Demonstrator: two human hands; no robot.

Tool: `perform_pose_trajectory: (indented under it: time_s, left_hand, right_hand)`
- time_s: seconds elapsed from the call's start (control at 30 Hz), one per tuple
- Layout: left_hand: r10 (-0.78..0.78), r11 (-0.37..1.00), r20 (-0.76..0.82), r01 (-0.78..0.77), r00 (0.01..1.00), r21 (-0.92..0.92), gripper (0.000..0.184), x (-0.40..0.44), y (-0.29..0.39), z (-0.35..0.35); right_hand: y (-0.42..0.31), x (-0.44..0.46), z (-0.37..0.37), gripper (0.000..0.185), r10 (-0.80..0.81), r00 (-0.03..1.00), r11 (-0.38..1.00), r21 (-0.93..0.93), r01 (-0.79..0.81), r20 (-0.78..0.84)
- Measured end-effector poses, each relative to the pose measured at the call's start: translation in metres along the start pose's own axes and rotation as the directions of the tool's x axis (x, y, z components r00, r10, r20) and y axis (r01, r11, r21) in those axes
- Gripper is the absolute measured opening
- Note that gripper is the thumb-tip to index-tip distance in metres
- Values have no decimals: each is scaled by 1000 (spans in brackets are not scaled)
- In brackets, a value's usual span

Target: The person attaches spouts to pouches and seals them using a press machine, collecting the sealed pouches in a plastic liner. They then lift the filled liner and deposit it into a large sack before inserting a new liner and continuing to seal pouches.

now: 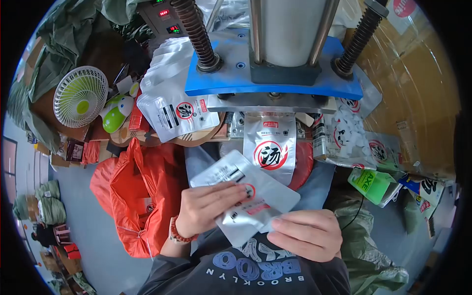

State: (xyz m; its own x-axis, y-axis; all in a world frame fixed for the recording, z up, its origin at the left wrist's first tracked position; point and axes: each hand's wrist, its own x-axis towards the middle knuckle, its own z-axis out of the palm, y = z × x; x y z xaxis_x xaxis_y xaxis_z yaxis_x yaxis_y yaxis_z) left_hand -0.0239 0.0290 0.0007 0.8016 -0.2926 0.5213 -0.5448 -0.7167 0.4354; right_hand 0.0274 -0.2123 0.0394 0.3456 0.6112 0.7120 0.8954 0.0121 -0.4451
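A silver pouch (275, 189) with a red ring print is in front of my chest, tilted. My left hand (211, 206) lies over its left part, fingers pressed together on it. At its lower right corner, my right hand (307, 235) pinches the pouch edge between thumb and fingers. Just beyond, another silver pouch (270, 152) hangs upright from under the metal bar (275, 104) of the press. The blue press plate (221, 78) sits above that bar. A stack of silver pouches (169, 105) lies to the left of the press.
An orange-red bag (135, 206) stands at the left, below a white-green fan (81, 97) and a green-white toy (115, 113). Right of the press are more pouches and white pieces (349, 130), a green container (369, 186) and a large cardboard box (413, 98).
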Motion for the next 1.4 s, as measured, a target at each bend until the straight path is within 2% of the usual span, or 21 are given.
perform_pose_trajectory:
  time_s: [0.13, 0.23, 0.3, 0.37, 0.5, 0.6, 0.67, 0.7, 0.77, 0.87, 0.9, 0.93, 0.97, 1.0, 1.03, 1.07, 1.13, 1.2, 1.3, 1.33, 1.4]
  left_hand:
    - [-179, 966, 128, 199, 976, -165, 31, -2, -23, 39]
    - [-212, 961, 135, 232, 968, -153, 34, 5, -21, 51]
    - [-164, 914, 170, 214, 972, -344, 28, 6, -22, 52]
    - [-227, 864, 229, 304, 947, -401, 23, 3, -25, 66]
    - [-502, 391, 445, 653, 742, -648, 23, -3, -45, 114]
    - [-641, 248, 395, 665, 657, -704, 19, 23, -51, 109]
    - [-640, -13, 464, 595, 613, -804, 23, 49, -54, 96]
    - [-643, -13, 463, 596, 610, -803, 23, 53, -57, 96]
    - [-614, -192, 549, 567, 567, -801, 24, 59, -62, 99]
    - [-651, -126, 451, 499, 610, -858, 24, 60, -60, 104]
    - [-603, -74, 530, 620, 596, -781, 34, 55, -67, 97]
    - [-638, 101, 535, 749, 554, -654, 52, 47, -84, 95]
    - [-738, 396, 274, 724, 617, -565, 67, 39, -99, 90]
    - [-732, 633, -3, 679, 681, -373, 81, 36, -104, 79]
    - [-667, 698, -211, 699, 714, 155, 91, 33, -103, 67]
    - [-511, 491, -343, 595, 788, 636, 100, 33, -98, 52]
    - [-538, 537, -286, 584, 793, 609, 102, -3, -127, 51]
    - [-445, 642, -87, 385, 891, 663, 75, -32, -139, 53]
    - [-356, 828, -273, 437, 894, 352, 27, -45, -125, 40]
    - [-525, 823, -232, 558, 819, 107, 24, -46, -113, 34]
    - [-563, 820, -230, 571, 794, -38, 26, -38, -86, 27]
  right_hand:
    - [23, -1, 12, 27, 309, 951, 949, -73, -307, 14]
    - [40, -10, 12, 31, 350, 935, 901, -293, -319, 58]
    - [29, -15, 4, 34, 328, 944, 944, -20, -329, -35]
    - [34, -17, 9, 33, 361, 930, 932, -8, -362, -63]
    - [72, -30, 22, 56, 543, 824, 818, -121, -562, -162]
    - [71, -40, -5, 48, 558, 712, 767, -62, -639, -427]
    - [69, -36, -25, 39, 509, 697, 632, -330, -701, -505]
    - [83, -45, -28, 39, 511, 697, 634, -327, -701, -503]
    - [117, -72, -24, 36, 720, 562, 237, -617, -750, -407]
    - [116, -93, -15, 38, 755, 594, 331, -622, -709, -276]
    - [112, -91, -17, 26, 754, 587, 355, -571, -741, -294]
    - [111, -90, -21, 26, 754, 591, 363, -568, -739, -287]
    - [111, -89, -28, 24, 756, 612, 456, -483, -747, -232]
    - [112, -90, -34, 23, 753, 633, 537, -389, -749, -178]
    - [115, -94, -38, 20, 746, 651, 587, -323, -743, -142]
    - [113, -94, -40, 20, 745, 652, 589, -319, -742, -141]
    - [109, -93, -41, 22, 787, 586, 564, -160, -810, -195]
    - [113, -98, -37, 28, 754, 612, 605, -110, -789, -239]
    - [85, -79, -34, 38, 722, 462, 665, 329, -671, -515]
    - [70, -68, -33, 38, 724, 458, 660, 328, -676, -515]
    - [46, -55, -26, 39, 489, 659, 870, 261, -418, -572]
